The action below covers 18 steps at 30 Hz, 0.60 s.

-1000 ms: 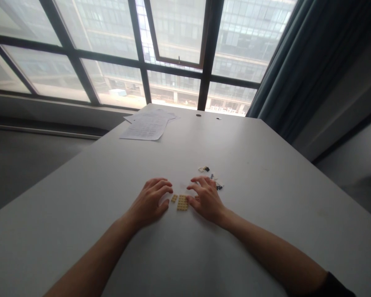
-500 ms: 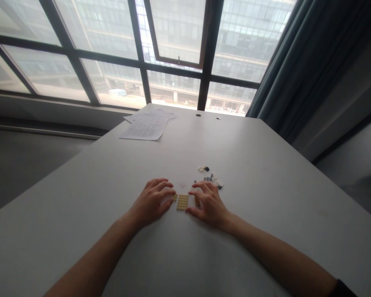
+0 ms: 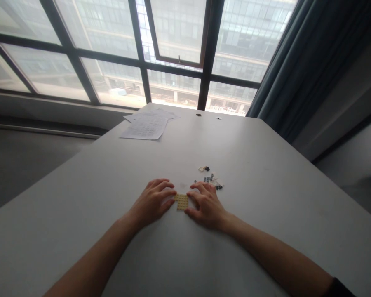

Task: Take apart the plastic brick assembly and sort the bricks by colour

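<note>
A studded tan building-brick plate (image 3: 182, 202) lies flat on the table between my hands. My left hand (image 3: 154, 200) grips a smaller tan piece (image 3: 176, 197) at the plate's upper left, thumb and index finger at its edge. Most of that piece is covered by my fingers. From the other side, the thumb and index finger of my right hand (image 3: 207, 206) hold the plate's right edge. The small piece and the plate look to be touching; I cannot tell whether they are joined.
Small grey, white and black bricks (image 3: 209, 179) lie loose just beyond my right hand. Farther off is a little group of white and black pieces (image 3: 207, 168). Printed papers (image 3: 145, 126) rest on the white table (image 3: 228, 148) at the far left, near the window.
The tan plate and my right hand have shifted slightly left, closing the gap to the small tan piece. Another tan piece under my right hand no longer shows.
</note>
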Available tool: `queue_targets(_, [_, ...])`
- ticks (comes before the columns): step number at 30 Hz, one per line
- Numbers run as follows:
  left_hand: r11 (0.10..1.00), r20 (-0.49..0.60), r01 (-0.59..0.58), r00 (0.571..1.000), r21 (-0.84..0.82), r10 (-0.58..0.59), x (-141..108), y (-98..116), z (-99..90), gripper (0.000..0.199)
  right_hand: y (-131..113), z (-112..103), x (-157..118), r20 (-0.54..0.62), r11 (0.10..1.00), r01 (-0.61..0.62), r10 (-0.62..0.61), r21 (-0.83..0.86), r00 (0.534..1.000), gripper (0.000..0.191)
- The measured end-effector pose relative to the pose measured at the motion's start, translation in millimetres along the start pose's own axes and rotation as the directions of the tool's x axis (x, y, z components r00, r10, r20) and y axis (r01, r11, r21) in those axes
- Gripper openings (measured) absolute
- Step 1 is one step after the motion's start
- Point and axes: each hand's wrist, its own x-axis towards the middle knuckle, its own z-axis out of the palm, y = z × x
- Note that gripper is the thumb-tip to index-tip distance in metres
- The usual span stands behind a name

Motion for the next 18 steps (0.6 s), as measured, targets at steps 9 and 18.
queue_targets(9, [1.0,0.036,0.004,0.999,-0.021,-0.003,0.3,2.8,-4.0,0.018,0.8,1.3,-0.2,-0.005,1.0,-0.003,0.003,0.005,1.0,0.04])
queue_targets(18, [0.999,0.037,-0.008,0.999,-0.054,0.01,0.7,4.3,-5.0,0.018,1.0,1.2,0.7,0.007,1.0,-0.001,0.001,-0.001,1.0,0.041])
